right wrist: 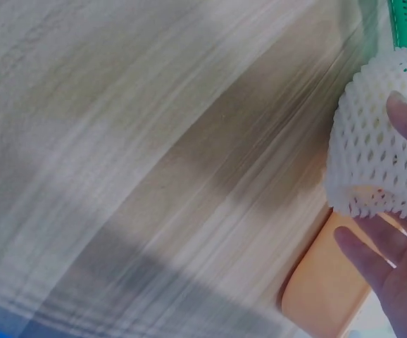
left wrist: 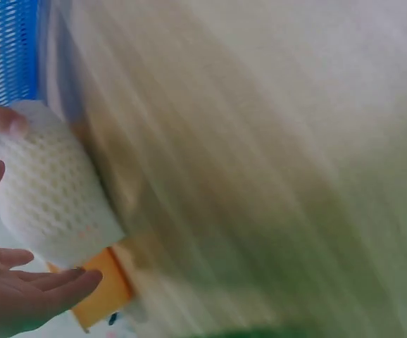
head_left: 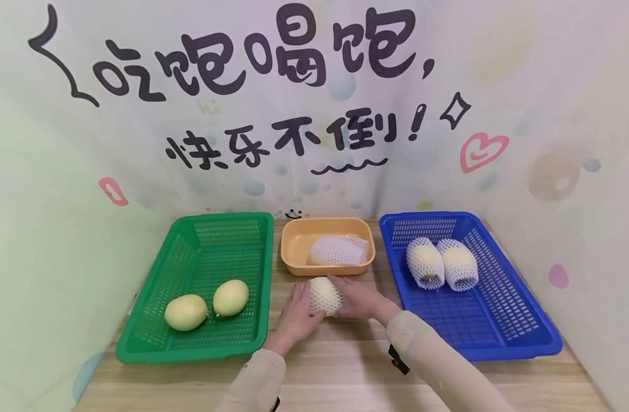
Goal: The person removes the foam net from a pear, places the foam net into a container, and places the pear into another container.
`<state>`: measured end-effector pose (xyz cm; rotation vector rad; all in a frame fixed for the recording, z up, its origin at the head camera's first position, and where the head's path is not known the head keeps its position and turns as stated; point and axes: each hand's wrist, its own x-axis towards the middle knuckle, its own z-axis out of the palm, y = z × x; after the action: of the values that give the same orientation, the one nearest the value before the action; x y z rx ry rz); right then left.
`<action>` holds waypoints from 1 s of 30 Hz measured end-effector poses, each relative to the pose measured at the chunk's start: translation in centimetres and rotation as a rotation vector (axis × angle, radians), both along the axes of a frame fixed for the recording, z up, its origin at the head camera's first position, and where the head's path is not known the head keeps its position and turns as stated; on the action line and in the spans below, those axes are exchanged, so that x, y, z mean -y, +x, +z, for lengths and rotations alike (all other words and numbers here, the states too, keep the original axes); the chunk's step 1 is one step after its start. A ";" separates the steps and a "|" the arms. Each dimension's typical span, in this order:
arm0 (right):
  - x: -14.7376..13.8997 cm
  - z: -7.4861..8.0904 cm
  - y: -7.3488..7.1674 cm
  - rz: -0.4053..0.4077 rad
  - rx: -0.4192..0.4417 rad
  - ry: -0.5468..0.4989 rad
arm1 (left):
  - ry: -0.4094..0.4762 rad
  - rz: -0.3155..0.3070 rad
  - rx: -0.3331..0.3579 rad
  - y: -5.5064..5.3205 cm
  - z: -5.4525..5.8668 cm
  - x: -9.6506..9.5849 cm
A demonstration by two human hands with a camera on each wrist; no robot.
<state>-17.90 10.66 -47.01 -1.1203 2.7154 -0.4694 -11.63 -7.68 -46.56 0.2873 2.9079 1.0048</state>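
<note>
My left hand (head_left: 300,313) and right hand (head_left: 363,298) cupped the netted fruit (head_left: 325,296) | I judged it weighty, foam sleeve (right wrist: 372,144) soft, slip-prone | safest hold seemed its middle

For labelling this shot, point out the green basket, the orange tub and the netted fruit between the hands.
Green basket (head_left: 224,260), head view: bare mesh floor.
Orange tub (head_left: 321,270), head view: front wall.
Netted fruit (head_left: 325,297), head view: netting's middle.

Place I'm standing in: looks like a staged booth | printed cloth backdrop (head_left: 314,103), lettering (head_left: 301,46) across upper frame | wood-grain worktop (head_left: 340,366) at bottom centre
</note>
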 end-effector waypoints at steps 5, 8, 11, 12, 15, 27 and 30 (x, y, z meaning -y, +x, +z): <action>-0.2 -0.1 -0.1 0.037 -0.087 -0.051 | 0.052 0.007 -0.019 -0.1 -0.7 0.1; -0.3 -0.1 -0.1 0.033 -0.128 -0.090 | 0.054 0.017 -0.048 -0.2 -0.8 0.1; -0.4 0.0 -0.1 0.027 -0.159 -0.113 | 0.042 0.027 -0.066 -0.2 -0.8 0.0; -0.4 -0.1 -0.1 0.022 -0.165 -0.116 | 0.040 0.027 -0.073 -0.2 -0.9 0.0; -0.4 -0.3 0.0 0.002 -0.139 -0.122 | 0.051 0.020 -0.102 -0.3 -0.9 -0.2; 0.3 -0.9 1.0 -0.024 -0.114 -0.156 | 0.090 0.008 -0.078 -0.2 -1.4 -0.5; 0.2 -0.9 1.0 -0.006 -0.178 -0.221 | 0.095 0.005 -0.057 0.0 -1.6 -0.4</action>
<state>-16.85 10.46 -47.89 -1.2631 2.8757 -0.7175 -11.67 -7.32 -48.16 0.3182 2.9174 1.1572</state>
